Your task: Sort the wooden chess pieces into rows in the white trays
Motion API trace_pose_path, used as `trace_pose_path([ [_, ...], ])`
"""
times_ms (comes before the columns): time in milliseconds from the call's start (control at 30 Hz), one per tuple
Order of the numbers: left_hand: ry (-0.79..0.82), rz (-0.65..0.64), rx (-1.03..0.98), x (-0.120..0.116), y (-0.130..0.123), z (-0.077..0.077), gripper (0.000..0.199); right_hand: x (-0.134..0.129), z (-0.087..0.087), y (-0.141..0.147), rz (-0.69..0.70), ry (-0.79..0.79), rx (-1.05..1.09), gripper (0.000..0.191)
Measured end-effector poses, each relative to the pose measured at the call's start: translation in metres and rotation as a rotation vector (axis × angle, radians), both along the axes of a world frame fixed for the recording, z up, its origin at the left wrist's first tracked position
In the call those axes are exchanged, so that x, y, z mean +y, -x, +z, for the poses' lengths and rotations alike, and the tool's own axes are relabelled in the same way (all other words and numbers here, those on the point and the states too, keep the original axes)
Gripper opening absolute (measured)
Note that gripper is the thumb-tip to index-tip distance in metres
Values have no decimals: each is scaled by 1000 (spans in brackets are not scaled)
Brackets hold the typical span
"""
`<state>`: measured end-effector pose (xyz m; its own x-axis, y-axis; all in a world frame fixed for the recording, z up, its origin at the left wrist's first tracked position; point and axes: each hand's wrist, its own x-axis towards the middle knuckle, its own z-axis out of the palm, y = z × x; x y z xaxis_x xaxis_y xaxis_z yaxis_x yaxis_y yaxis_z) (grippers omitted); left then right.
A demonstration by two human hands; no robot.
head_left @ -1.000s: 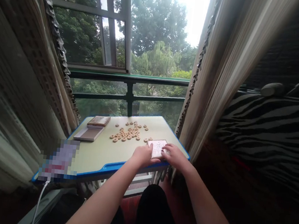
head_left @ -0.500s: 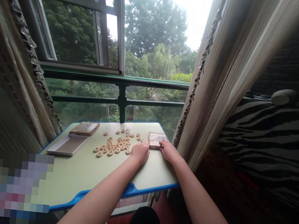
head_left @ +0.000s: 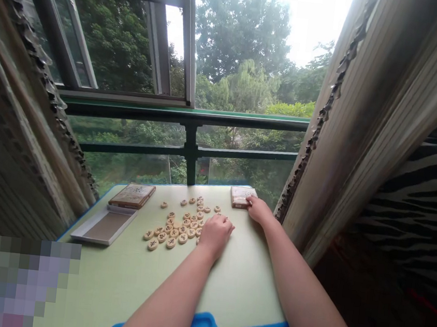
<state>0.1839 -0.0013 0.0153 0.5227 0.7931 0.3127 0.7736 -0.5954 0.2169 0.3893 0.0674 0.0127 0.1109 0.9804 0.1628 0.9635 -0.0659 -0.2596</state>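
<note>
My right hand [head_left: 259,210] grips the near right corner of a small flat box [head_left: 242,192] with a printed lid, near the table's back right corner. My left hand [head_left: 217,233] rests low over the table with its fingers curled, beside the round wooden Chinese chess pieces [head_left: 183,238]. Whether anything is inside those fingers is hidden. The pieces lie loosely spread, marked with dark characters, and a few are partly covered by my left hand.
At the left of the table [head_left: 243,296], an open shallow box tray [head_left: 107,225] touches a printed box lid [head_left: 133,194]. Blue trim edges the table. Behind it are a dark railing [head_left: 246,119] and a window, with curtains [head_left: 333,144] on both sides.
The small box has slid toward the back edge of the table under my right hand. My left hand has come away from the box's left side. The view has shifted right.
</note>
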Motion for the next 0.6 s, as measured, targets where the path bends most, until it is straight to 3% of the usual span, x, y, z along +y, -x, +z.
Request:
trace_pose_path([
  [133, -6, 10, -7, -4, -2, 6, 33, -7, 1, 2, 8, -9, -8, 46],
  [233, -6, 172, 1, -7, 8, 18, 34, -16, 8, 11, -37, -33, -75, 50],
  [300, 28, 310, 67, -3, 29, 28, 30, -24, 15, 23, -15, -96, -144, 54],
  [400, 151, 364, 209, 11, 77, 38, 25, -37, 25, 52, 249, -187, -138, 41],
  [500, 207, 390, 230, 26, 122, 38, 33, -50, 28, 85, 564, -211, -49, 30],
  [600, 196, 277, 181, 33, 145, 30, 37, -60, 27, 113, 718, -237, 1, 28],
])
